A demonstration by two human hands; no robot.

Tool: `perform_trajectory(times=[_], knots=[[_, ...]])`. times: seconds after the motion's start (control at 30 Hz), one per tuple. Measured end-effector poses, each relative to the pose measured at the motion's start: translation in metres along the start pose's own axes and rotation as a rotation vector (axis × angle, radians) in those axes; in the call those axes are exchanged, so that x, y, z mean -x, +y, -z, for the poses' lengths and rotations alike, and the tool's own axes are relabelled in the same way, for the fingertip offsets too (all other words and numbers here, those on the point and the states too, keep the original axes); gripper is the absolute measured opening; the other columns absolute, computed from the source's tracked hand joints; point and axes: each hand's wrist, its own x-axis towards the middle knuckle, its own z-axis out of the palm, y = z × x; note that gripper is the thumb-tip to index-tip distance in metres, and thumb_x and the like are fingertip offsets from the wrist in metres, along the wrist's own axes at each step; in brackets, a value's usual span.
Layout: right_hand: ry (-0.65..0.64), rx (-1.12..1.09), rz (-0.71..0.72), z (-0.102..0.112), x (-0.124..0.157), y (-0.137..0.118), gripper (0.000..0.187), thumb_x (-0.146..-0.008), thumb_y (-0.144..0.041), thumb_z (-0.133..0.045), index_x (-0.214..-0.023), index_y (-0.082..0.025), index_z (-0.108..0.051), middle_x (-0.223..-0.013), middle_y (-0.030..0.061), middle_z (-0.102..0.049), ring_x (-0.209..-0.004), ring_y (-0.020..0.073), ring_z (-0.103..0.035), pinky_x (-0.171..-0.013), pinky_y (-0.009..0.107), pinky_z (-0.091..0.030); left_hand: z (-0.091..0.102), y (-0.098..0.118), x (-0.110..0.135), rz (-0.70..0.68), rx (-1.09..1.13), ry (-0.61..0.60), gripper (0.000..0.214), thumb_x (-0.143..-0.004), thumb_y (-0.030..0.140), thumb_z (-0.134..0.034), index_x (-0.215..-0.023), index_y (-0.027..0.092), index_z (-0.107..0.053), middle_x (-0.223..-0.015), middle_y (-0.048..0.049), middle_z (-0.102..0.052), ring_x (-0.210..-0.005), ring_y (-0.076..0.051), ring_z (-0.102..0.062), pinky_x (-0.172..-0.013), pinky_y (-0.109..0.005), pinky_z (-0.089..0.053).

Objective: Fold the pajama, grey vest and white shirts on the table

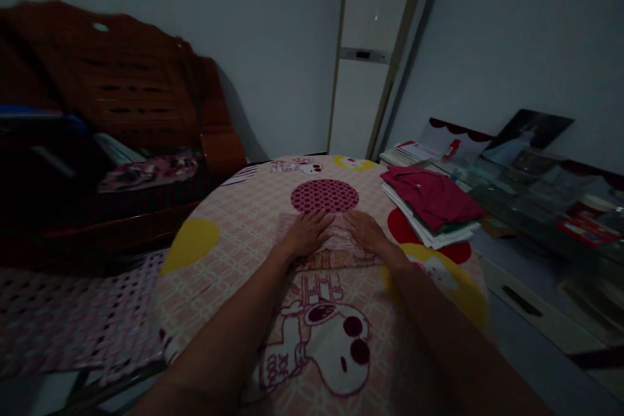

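At table [229,224] centre, well clear of the rim and of the clothes stack [431,198] at right, the folded pink cloth [336,252] is pressed flat by left hand [307,234] and right hand [366,231], fingers [324,217] spread open, palms down, nothing gripped.

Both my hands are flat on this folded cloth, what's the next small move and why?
Likely slide the fingers under the folded cloth to lift it: left hand and right hand press it flat, already folded, and a stack of folded clothes lies just right.
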Motion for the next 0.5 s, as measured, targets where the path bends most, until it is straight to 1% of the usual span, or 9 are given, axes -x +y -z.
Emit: perform_trajectory(times=[0.1,0.2,0.27,0.3,0.37,0.4,0.43,0.47,0.5], knots=[[0.016,0.046,0.041,-0.011,0.005,0.002,0.039,-0.097,-0.023,-0.044,-0.132,-0.016,-0.058,-0.137,0.0155,-0.059,-0.129,0.0243,-0.052,-0.111,0.045,-0.038,-0.001,0.002,0.001,0.014,-0.001,-0.02,0.055,-0.101,0.048,-0.029,-0.15,0.026,-0.037,-0.156,-0.0117,-0.038,-0.143,-0.028,-0.035,-0.115,-0.05,-0.025],[0.046,0.054,0.057,-0.013,0.006,0.002,0.038,-0.098,-0.025,-0.043,-0.132,-0.017,-0.058,-0.135,0.016,-0.059,-0.128,0.025,-0.053,-0.111,0.046,-0.038,0.001,0.003,0.0,0.024,0.063,-0.027,0.055,-0.1,0.046,-0.035,-0.149,0.023,-0.039,-0.155,-0.013,-0.038,-0.143,-0.029,-0.035,-0.117,-0.052,-0.024],[0.051,0.056,0.055,-0.012,0.005,0.002,0.039,-0.098,-0.026,-0.043,-0.132,-0.016,-0.058,-0.135,0.0162,-0.06,-0.128,0.0256,-0.053,-0.11,0.047,-0.038,0.006,0.001,-0.001,0.039,0.184,0.023,0.054,-0.098,0.044,-0.039,-0.147,0.021,-0.043,-0.152,-0.0123,-0.044,-0.14,-0.027,-0.041,-0.116,-0.049,-0.029],[0.047,0.056,0.056,-0.012,0.005,0.002,0.039,-0.098,-0.026,-0.042,-0.133,-0.017,-0.058,-0.134,0.016,-0.06,-0.128,0.0255,-0.053,-0.11,0.047,-0.038,0.009,-0.003,0.0,0.063,0.258,0.075,0.052,-0.098,0.042,-0.04,-0.145,0.02,-0.045,-0.149,-0.0114,-0.048,-0.137,-0.025,-0.045,-0.114,-0.045,-0.034],[0.045,0.05,0.065,-0.014,0.005,0.004,0.04,-0.098,-0.027,-0.04,-0.133,-0.017,-0.057,-0.134,0.0152,-0.06,-0.128,0.0251,-0.053,-0.111,0.046,-0.038,0.016,-0.014,0.001,0.152,0.375,0.208,0.048,-0.096,0.038,-0.041,-0.14,0.019,-0.051,-0.142,-0.0099,-0.056,-0.129,-0.022,-0.053,-0.109,-0.039,-0.041],[0.05,0.043,0.069,-0.016,0.006,0.006,0.041,-0.098,-0.027,-0.039,-0.134,-0.017,-0.057,-0.135,0.0149,-0.06,-0.128,0.025,-0.053,-0.111,0.046,-0.038,0.02,-0.021,0.003,0.214,0.396,0.265,0.047,-0.095,0.035,-0.042,-0.137,0.018,-0.054,-0.138,-0.0098,-0.06,-0.126,-0.022,-0.056,-0.106,-0.037,-0.044],[0.062,0.032,0.068,-0.019,0.006,0.008,0.041,-0.098,-0.028,-0.039,-0.133,-0.016,-0.058,-0.135,0.015,-0.06,-0.128,0.0252,-0.053,-0.112,0.046,-0.037,0.023,-0.03,0.005,0.278,0.388,0.297,0.045,-0.094,0.032,-0.043,-0.133,0.017,-0.058,-0.134,-0.0099,-0.063,-0.122,-0.022,-0.058,-0.104,-0.036,-0.045],[0.08,0.017,0.061,-0.023,0.007,0.011,0.042,-0.098,-0.028,-0.039,-0.133,-0.015,-0.058,-0.135,0.0153,-0.06,-0.128,0.0255,-0.053,-0.112,0.046,-0.037,0.026,-0.038,0.007,0.334,0.357,0.294,0.042,-0.092,0.029,-0.045,-0.128,0.017,-0.062,-0.129,-0.0101,-0.065,-0.119,-0.023,-0.06,-0.103,-0.035,-0.046],[0.103,-0.002,0.049,-0.026,0.008,0.015,0.043,-0.098,-0.029,-0.038,-0.132,-0.014,-0.059,-0.135,0.0158,-0.06,-0.128,0.0259,-0.053,-0.112,0.046,-0.037,0.027,-0.046,0.01,0.38,0.313,0.262,0.04,-0.09,0.028,-0.047,-0.123,0.018,-0.066,-0.124,-0.0101,-0.068,-0.115,-0.024,-0.062,-0.101,-0.035,-0.047]])
